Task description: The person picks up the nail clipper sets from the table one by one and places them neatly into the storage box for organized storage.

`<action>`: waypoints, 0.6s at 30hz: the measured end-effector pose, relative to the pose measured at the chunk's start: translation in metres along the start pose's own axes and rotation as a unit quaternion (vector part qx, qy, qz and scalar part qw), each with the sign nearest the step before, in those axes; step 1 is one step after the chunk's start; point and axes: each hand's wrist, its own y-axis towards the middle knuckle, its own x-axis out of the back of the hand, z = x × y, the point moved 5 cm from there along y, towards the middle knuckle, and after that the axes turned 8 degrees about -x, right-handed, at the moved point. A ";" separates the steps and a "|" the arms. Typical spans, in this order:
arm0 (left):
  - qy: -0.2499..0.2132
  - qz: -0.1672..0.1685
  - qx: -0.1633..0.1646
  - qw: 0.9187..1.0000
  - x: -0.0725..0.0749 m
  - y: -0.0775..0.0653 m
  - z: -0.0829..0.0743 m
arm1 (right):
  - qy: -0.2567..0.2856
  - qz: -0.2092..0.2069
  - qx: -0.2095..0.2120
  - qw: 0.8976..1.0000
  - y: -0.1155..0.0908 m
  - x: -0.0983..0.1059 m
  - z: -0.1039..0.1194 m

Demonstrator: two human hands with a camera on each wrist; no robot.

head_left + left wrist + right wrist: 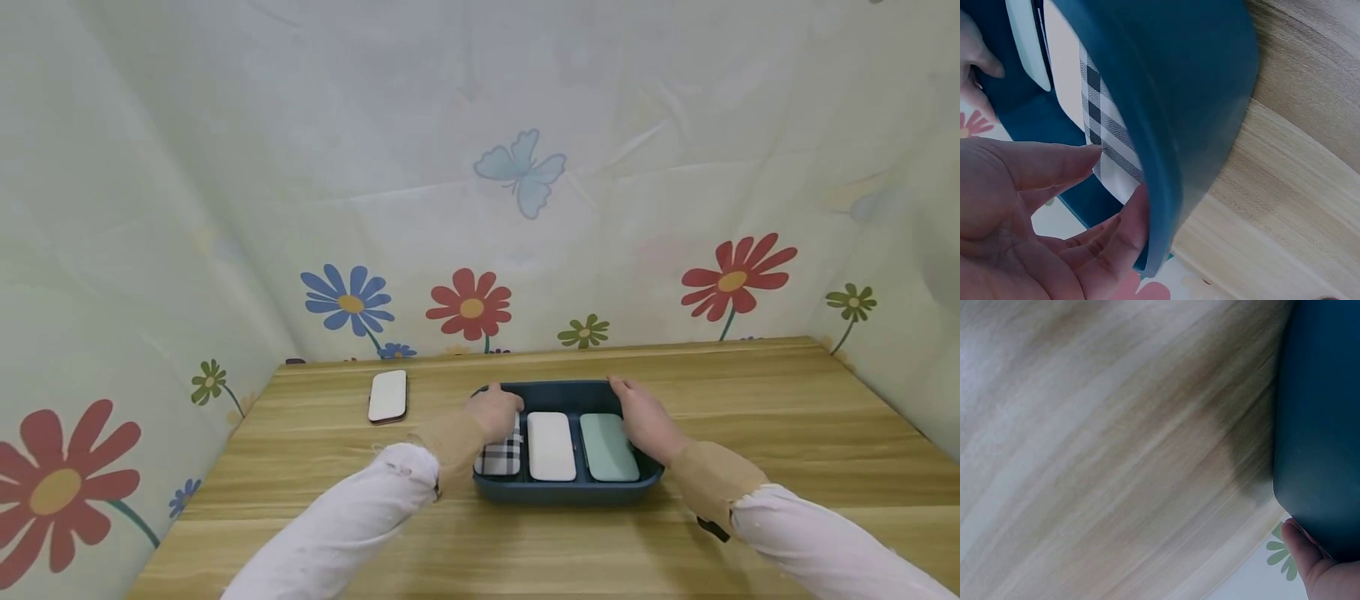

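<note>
A dark blue bin with inner dividers holds three slim, rounded rectangular cases side by side. The plaid case is on the left, the white case in the middle and the mint green case on the right. My left hand reaches into the left compartment. In the left wrist view, its thumb and forefinger pinch the end of the plaid case between them. My right hand grips the bin's far right corner, its fingers showing outside the wall in the right wrist view.
Another slim white case with a dark lower edge lies on the wooden table, left of the bin. Behind and beside the table hangs a flower-printed cloth.
</note>
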 end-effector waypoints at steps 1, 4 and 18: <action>0.003 -0.003 -0.003 1.000 0.000 0.000 0.000 | 0.000 0.001 0.000 1.000 0.000 0.000 0.000; 0.009 -0.027 -0.014 1.000 0.002 0.001 0.002 | 0.000 0.003 -0.001 1.000 0.000 0.000 0.000; -0.046 -0.136 -0.002 0.990 0.024 -0.001 0.033 | 0.004 0.004 -0.005 1.000 0.001 -0.002 -0.003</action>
